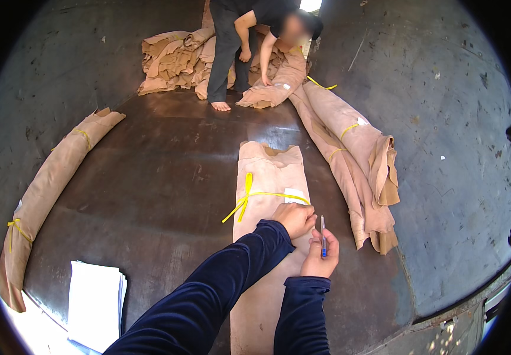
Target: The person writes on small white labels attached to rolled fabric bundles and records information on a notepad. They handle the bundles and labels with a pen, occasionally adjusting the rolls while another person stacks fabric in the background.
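Note:
In front of me lies a long roll of tan leather (270, 171), bound with a yellow ribbon (270, 193) tied in a bow on its left side. A small white paper label (295, 195) is tucked at the ribbon near the roll's right edge. My left hand (294, 219) is closed just below the label, over the roll's right edge; whatever its fingers grip is hidden. My right hand (320, 254) is closed around a clear pen with a blue end (323, 228), held upright just right of the roll. The two hands are close together.
A tied leather roll (60, 171) lies along the left wall, and more rolls (356, 130) lie on the right. White paper sheets (94, 302) rest at the lower left. At the back, a barefoot person (231, 53) bends over leather beside a heap of hides (175, 62).

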The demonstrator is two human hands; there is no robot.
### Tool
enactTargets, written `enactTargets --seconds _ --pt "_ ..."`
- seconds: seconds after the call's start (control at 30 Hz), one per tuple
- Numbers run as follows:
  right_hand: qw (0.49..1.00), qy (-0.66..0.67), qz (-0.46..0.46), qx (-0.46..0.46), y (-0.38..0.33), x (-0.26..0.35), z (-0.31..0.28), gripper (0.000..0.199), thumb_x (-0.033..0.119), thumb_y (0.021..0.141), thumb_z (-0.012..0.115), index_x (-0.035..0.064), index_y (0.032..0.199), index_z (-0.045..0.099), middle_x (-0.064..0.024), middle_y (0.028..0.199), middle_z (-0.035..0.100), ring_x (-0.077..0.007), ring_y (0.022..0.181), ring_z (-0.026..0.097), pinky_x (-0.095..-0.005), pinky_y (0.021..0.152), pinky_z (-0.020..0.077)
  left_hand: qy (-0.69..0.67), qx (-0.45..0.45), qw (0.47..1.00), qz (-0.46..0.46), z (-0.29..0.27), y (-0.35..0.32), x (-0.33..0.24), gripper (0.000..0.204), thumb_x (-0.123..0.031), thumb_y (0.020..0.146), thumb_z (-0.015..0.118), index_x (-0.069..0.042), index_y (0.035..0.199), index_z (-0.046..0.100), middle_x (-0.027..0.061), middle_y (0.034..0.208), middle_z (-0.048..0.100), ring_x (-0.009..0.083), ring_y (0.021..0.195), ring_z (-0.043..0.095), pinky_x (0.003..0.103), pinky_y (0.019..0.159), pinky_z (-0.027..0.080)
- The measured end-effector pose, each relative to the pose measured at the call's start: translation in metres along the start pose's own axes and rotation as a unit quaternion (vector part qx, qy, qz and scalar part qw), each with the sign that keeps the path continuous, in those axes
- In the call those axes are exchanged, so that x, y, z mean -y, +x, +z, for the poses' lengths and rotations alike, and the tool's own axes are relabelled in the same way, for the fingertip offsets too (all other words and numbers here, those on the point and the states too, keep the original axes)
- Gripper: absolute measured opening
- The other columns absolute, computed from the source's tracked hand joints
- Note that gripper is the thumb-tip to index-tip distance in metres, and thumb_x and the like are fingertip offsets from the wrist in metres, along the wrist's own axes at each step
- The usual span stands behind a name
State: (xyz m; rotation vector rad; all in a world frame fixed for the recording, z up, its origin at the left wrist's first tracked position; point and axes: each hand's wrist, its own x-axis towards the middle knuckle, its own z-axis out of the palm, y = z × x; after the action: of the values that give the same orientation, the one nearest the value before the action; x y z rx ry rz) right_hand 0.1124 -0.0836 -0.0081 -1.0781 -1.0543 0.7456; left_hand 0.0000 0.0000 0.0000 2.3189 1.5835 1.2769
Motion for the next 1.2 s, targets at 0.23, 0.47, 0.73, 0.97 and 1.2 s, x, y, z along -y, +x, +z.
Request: enactTargets --seconds 0.23,0.47,0.73,0.97,1.2 --pt "1.000 0.000 -0.005 -0.004 -0.0010 0.0018 0.0014 0.029 -0.001 0.090 0.056 -0.0038 0.119 0.056 -0.0169 0.108 0.069 -0.0204 0.101 0.065 -0.0314 0.090 0.0499 -0.008 -0.003 1.000 0.000 -0.0006 -0.0003 -0.0002 0.020 -0.026 0.087 0.064 -0.009 0.077 0.066 0.0143 0.067 0.066 0.0368 0.063 0.065 0.048 0.059 0.051" --pt "1.000 -0.001 0.007 -0.006 -0.0023 0.0032 0.0006 0.029 -0.001 0.090 0.056 -0.0032 0.119 0.056 -0.0157 0.108 0.069 -0.0200 0.102 0.065 -0.0319 0.092 0.0489 -0.007 0.008 1.000 -0.002 0.0013 0.0002 0.0005 0.019 -0.026 0.087 0.065 -0.009 0.078 0.066 0.0140 0.068 0.067 0.0363 0.064 0.065 0.048 0.060 0.051" --pt "1.000 0.012 0.005 -0.005 -0.0014 0.0008 0.0005 0.029 -0.003 0.090 0.055 -0.0017 0.119 0.056 -0.0145 0.109 0.069 -0.0187 0.102 0.064 -0.0315 0.094 0.0484 -0.009 -0.005 1.000 -0.002 0.0012 -0.0003 0.0001 0.020 -0.026 0.087 0.065 -0.009 0.076 0.065 0.0123 0.067 0.066 0.0356 0.062 0.065 0.047 0.060 0.052" --pt "1.000 0.005 -0.017 -0.021 -0.0039 0.0016 0.0033 0.026 -0.003 0.091 0.056 -0.0030 0.117 0.056 -0.0137 0.105 0.070 -0.0149 0.093 0.065 -0.0273 0.084 0.0517 -0.007 -0.012 1.000 -0.005 0.0020 -0.0019 -0.0017 0.023 -0.026 0.087 0.066 -0.009 0.072 0.064 0.0118 0.066 0.066 0.0349 0.061 0.065 0.046 0.059 0.051" --pt "1.000 0.013 -0.017 -0.015 -0.0042 0.0033 0.0029 0.027 -0.004 0.091 0.055 -0.0023 0.118 0.056 -0.0142 0.107 0.069 -0.0166 0.099 0.065 -0.0279 0.088 0.0498 -0.010 0.013 1.000 -0.006 -0.0019 -0.0003 -0.0034 0.024 -0.028 0.088 0.064 -0.009 0.074 0.065 0.0136 0.067 0.066 0.0359 0.063 0.066 0.047 0.061 0.053"
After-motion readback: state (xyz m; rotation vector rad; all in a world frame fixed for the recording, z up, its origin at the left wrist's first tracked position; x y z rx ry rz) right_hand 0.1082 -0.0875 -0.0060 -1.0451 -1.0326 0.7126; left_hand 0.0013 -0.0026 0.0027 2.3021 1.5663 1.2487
